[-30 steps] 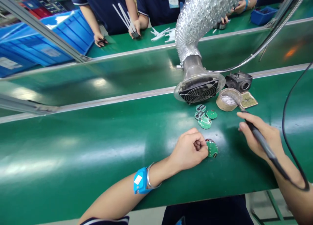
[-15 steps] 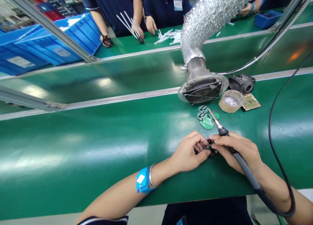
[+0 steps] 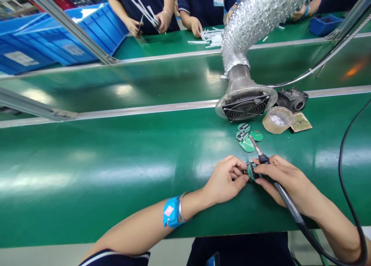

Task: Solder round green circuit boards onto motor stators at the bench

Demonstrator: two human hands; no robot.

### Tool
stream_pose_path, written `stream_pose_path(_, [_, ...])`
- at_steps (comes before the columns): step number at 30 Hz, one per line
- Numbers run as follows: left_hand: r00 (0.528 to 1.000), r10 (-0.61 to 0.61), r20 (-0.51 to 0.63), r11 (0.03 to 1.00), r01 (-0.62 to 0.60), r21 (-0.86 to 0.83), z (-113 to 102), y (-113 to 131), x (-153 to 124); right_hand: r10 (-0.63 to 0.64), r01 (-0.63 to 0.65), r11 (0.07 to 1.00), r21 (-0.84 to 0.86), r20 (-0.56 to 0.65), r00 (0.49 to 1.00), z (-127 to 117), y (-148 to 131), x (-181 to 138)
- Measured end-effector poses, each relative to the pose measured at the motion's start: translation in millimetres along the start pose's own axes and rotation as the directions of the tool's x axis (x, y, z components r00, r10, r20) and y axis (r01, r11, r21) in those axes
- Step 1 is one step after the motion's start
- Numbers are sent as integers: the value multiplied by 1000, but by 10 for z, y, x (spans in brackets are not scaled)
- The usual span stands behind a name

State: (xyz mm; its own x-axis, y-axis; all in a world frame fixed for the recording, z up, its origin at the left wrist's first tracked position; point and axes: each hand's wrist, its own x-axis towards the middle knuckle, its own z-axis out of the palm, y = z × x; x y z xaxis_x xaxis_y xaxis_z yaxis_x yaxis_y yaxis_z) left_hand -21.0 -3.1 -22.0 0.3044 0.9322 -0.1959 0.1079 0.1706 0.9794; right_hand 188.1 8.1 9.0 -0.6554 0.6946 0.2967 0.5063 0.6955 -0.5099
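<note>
My left hand (image 3: pixel 224 181) pinches the left edge of a small round green circuit board (image 3: pixel 251 171), whose dark components face up. On the board's other side, the fingers of my right hand (image 3: pixel 290 181) touch it too. A soldering iron (image 3: pixel 285 198) lies across that hand, held in it, with its metal tip pointing forward and away from the held board. Just past the tip, several round circuit boards (image 3: pixel 247 144) lie loosely grouped on the green bench. What sits under the held board is hidden by my fingers.
Ahead stands a fume extractor (image 3: pixel 246 107) on a silver duct (image 3: pixel 246 30). Beside it are a round tub (image 3: pixel 277 120), a square sponge tray (image 3: pixel 301 123) and a black holder (image 3: pixel 292 100). The iron's cable (image 3: pixel 341 173) loops at right. Co-workers handle white strips (image 3: pixel 213 36) opposite, near blue bins (image 3: pixel 75 38).
The board between my fingers has turned, so its component side now faces up. The iron stays in my right hand. Across the bench, a co-worker has raised the white strips and both hands.
</note>
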Motion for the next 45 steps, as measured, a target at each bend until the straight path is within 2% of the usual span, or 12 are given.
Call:
stream_pose_path(5, [999,44,-20,999,-45,-20,-13,-60,18,16,-17,999,41,20,1000,5,5,34])
stream_pose_path(9, [987,159,-24,981,-155,118,-32,-71,6,29,-29,998,58,-4,1000,10,-4,41])
stream_pose_path(11, [948,317,4,918,-308,251,-49,-51,-13,54,-53,996,78,-13,998,28,8,34])
stream_pose_path(13, [874,478,84,793,-471,387,-66,-20,-34,109,-106,986,126,-15,994,56,30,19])
stream_pose_path(15, [813,557,172,664,-560,495,-78,14,-48,190,-183,965,188,-18,982,84,55,-6])
stream_pose_path(19, [805,546,231,551,-553,625,-78,77,-42,326,-304,903,304,-23,945,113,73,-93])
stream_pose_path(22, [807,535,249,501,-541,676,-57,116,-17,320,-285,883,372,-36,947,182,29,-159])
stream_pose_path(24, [811,530,248,475,-526,705,-47,136,2,310,-254,888,384,-91,946,288,-26,-180])
stream_pose_path(29, [827,481,291,445,-517,731,-88,174,33,401,-296,884,361,-262,878,580,-160,-166])
stream_pose_path(32, [831,442,338,441,-530,725,-129,189,32,440,-321,859,399,-253,862,625,-192,-173])
stream_pose_path(38, [838,433,330,438,-516,736,-109,204,14,491,-355,801,482,-191,850,609,-209,-216])
stream_pose_path(45, [859,428,281,403,-460,791,-39,212,-30,500,-364,823,436,-250,829,672,-272,-264])
